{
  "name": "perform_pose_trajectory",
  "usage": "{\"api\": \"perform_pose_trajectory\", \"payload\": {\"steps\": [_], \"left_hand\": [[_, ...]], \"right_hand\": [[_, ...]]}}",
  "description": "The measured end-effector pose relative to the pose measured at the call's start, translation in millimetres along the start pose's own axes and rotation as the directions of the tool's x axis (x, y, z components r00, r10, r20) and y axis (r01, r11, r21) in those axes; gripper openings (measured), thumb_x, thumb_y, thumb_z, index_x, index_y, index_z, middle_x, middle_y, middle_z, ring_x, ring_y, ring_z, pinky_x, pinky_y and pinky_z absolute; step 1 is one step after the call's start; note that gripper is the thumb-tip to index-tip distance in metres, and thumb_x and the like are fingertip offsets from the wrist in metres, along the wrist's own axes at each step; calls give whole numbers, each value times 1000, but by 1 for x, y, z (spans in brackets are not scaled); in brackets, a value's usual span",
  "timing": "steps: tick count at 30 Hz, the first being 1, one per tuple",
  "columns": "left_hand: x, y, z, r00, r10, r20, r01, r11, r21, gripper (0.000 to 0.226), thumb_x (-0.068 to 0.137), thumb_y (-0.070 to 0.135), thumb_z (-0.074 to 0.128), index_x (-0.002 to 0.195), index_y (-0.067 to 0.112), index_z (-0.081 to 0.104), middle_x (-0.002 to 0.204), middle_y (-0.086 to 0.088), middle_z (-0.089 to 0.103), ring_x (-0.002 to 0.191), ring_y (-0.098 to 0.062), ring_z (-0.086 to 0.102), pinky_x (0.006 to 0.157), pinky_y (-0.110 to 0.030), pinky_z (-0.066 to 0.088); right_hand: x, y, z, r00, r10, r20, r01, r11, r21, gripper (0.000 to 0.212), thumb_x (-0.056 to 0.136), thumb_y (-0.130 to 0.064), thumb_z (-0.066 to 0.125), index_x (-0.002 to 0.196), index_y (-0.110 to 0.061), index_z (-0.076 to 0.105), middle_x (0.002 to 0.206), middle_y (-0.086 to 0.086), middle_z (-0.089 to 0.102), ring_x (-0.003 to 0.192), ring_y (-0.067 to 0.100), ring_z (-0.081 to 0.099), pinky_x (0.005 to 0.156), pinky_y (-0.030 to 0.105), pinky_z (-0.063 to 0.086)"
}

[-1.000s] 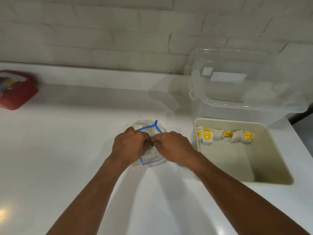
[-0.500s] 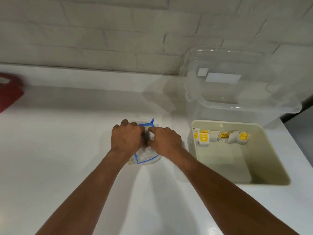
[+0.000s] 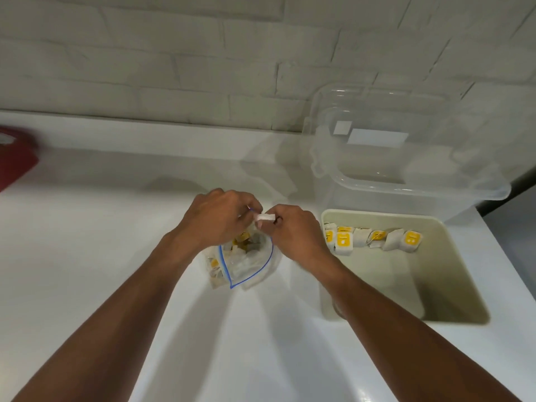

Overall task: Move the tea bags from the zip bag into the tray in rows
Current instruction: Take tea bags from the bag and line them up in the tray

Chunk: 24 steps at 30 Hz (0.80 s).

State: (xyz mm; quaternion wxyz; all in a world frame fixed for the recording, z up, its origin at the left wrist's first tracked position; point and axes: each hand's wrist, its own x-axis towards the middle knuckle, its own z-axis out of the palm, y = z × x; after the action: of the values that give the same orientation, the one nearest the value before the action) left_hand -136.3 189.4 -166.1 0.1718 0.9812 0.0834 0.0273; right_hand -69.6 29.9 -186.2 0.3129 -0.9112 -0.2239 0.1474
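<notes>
A clear zip bag (image 3: 246, 264) with a blue seal line lies open on the white counter, with several tea bags with yellow tags inside. My left hand (image 3: 216, 220) grips the bag's far rim. My right hand (image 3: 293, 233) pinches a white tea bag (image 3: 264, 217) just above the bag's mouth. To the right stands a cream tray (image 3: 452, 274); several tea bags (image 3: 374, 238) form a row along its far wall.
A large clear plastic container (image 3: 406, 158) stands behind the tray against the white brick wall. A red object (image 3: 14, 161) sits at the counter's far left. The counter's right edge runs just past the tray.
Both hands lifted from pressing down on the bag. The bag's mouth now gapes open, and my right hand has drawn a white tea bag out above it.
</notes>
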Motion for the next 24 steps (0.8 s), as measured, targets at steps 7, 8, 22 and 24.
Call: {"api": "perform_pose_trajectory", "payload": {"steps": [7, 8, 22, 24], "left_hand": [[0, 5, -11, 966, -22, 257, 111, 935, -337, 19, 78, 44, 77, 94, 36, 71, 83, 16, 73, 82, -4, 67, 80, -36, 55], [0, 8, -10, 966, -13, 257, 109, 924, -366, 19, 77, 46, 78, 89, 32, 71, 79, 10, 73, 75, -5, 67, 76, -35, 53], [12, 25, -25, 978, -71, 198, 90, 992, -86, 10, 73, 38, 81, 73, 39, 72, 56, 21, 61, 67, -4, 60, 64, -28, 48], [15, 28, -23, 984, -67, 164, 69, 998, -10, 9, 74, 36, 80, 74, 39, 72, 57, 22, 59, 67, -4, 58, 61, -26, 44]], "right_hand": [[-14, 1, -16, 949, 160, 272, -313, 580, 752, 25, 91, -25, 70, 106, -5, 70, 76, 6, 62, 62, 12, 58, 62, 24, 55], [-16, 1, -18, 937, 156, 313, -348, 498, 794, 26, 92, -24, 69, 109, -4, 69, 76, 6, 65, 61, 10, 60, 62, 23, 55], [-10, 15, -27, 996, -63, 69, 25, 894, 447, 27, 78, -24, 80, 103, -30, 72, 95, -14, 69, 77, -2, 59, 71, 18, 45], [-7, 15, -26, 997, -71, 32, 54, 926, 373, 13, 79, -32, 80, 90, -28, 76, 77, -12, 70, 68, 1, 61, 65, 21, 45]]}}
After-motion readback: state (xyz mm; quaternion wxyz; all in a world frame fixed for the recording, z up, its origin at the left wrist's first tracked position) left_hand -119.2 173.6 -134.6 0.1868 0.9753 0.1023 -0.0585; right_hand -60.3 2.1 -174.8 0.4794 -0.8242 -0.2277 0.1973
